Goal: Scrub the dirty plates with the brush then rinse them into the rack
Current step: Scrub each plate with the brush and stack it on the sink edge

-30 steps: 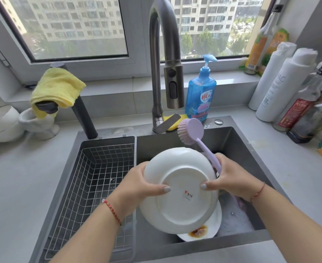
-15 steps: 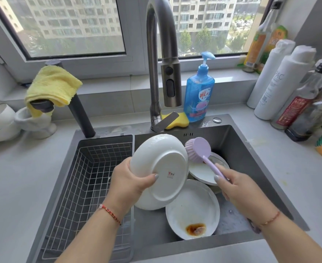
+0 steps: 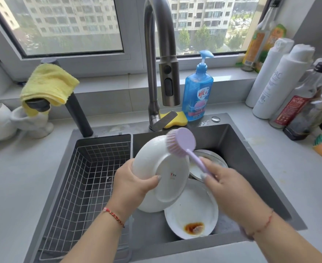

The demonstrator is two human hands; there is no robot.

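My left hand (image 3: 135, 184) grips a white plate (image 3: 164, 171) by its left rim, tilted with its underside facing me, above the sink. My right hand (image 3: 226, 188) holds the handle of a lilac dish brush (image 3: 181, 143), whose bristles press on the plate's upper right rim. Below lies a white plate with a brown sauce stain (image 3: 192, 211) on the sink floor. Another plate (image 3: 207, 164) lies behind it, partly hidden. The wire rack (image 3: 84, 179) fills the left basin and holds no plates.
The faucet (image 3: 161, 59) arches over the sink's back edge, no water running. A blue soap bottle (image 3: 197, 92) and yellow sponge (image 3: 175, 119) stand behind the sink. Several bottles (image 3: 281, 82) crowd the right counter. A yellow cloth (image 3: 48, 84) hangs at left.
My left hand tilted the plate and moved it left and up, uncovering the stained plate. My right hand let go of the rim and brought the brush head onto the plate's upper edge.
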